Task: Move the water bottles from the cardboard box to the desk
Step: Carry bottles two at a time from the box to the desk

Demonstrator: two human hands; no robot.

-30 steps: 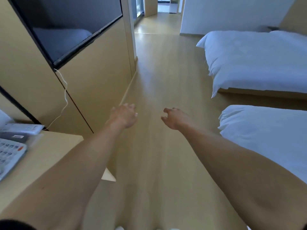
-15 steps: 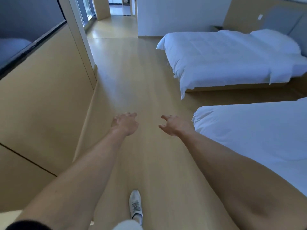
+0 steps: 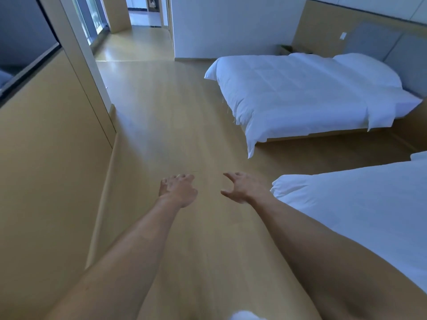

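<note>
Both arms reach forward over the wooden floor (image 3: 166,125) at the centre of the frame. The left hand (image 3: 179,189) and the right hand (image 3: 242,187) hang with fingers loosely curled, holding nothing, a gap between them. Two white beds lie at the right: one (image 3: 300,98) upper right, another (image 3: 369,204) lower right. No water bottles, cardboard box or worktop appear in view.

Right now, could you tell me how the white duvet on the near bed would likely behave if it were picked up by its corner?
The duvet would probably sag and drape, since its corner already folds softly. It looks puffy, so likely light for its bulk.
</note>
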